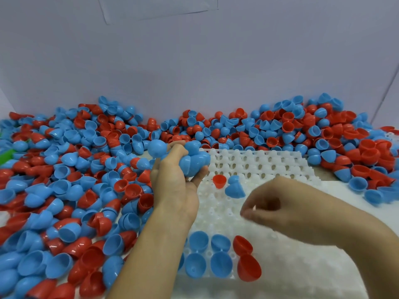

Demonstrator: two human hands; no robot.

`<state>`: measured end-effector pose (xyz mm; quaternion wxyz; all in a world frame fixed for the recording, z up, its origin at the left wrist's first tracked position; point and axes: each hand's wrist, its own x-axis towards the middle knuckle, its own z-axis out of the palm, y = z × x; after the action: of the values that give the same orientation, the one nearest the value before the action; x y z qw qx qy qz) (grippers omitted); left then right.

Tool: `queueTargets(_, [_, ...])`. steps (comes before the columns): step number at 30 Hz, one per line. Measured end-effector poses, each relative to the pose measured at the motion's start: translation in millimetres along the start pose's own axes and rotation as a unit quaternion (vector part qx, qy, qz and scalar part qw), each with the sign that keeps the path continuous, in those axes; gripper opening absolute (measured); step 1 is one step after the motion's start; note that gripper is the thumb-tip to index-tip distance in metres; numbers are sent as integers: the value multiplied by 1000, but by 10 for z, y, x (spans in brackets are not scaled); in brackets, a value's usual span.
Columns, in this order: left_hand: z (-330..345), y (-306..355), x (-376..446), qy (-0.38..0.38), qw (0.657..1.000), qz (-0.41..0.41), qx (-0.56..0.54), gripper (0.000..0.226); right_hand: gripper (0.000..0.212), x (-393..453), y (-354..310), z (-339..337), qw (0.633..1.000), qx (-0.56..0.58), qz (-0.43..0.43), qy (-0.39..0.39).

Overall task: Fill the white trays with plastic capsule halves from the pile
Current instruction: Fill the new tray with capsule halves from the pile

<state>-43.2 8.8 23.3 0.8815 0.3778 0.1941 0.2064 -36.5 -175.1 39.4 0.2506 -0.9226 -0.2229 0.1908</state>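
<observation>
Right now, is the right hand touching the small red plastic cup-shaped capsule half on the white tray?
Apart. The head view shows bare white tray between the right hand and the red capsule half.

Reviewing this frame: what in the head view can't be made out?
- Right hand: blurred fingertips, so whether it pinches anything is unclear.
- Left hand: number of blue halves it grips is unclear; they overlap.
- White tray: near sockets covered by both forearms.
- Green thing: cut off by the left edge.
</observation>
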Motion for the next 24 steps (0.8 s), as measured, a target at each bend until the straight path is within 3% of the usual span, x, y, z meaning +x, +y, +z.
queueTargets(3, [-5, 7, -4, 0, 1000, 0, -1, 14, 15, 206, 124, 73, 984, 21, 23, 174])
queueTargets(5, [1, 7, -7, -3, 1000, -2, 1, 14, 28, 334, 131, 149, 974, 27, 42, 220])
queueTargets(8, [-1, 2, -6, -4, 1000, -3, 7, 14, 39, 472, 116, 247, 978, 24, 45, 204])
queueTargets(13, [-9, 2, 0, -5, 1000, 0, 8, 16, 18, 499, 134, 223, 981, 55, 10, 186])
queueTargets(24, [8, 5, -28, -29, 999, 4, 31, 15, 35, 442, 102, 135, 949, 202, -72, 229])
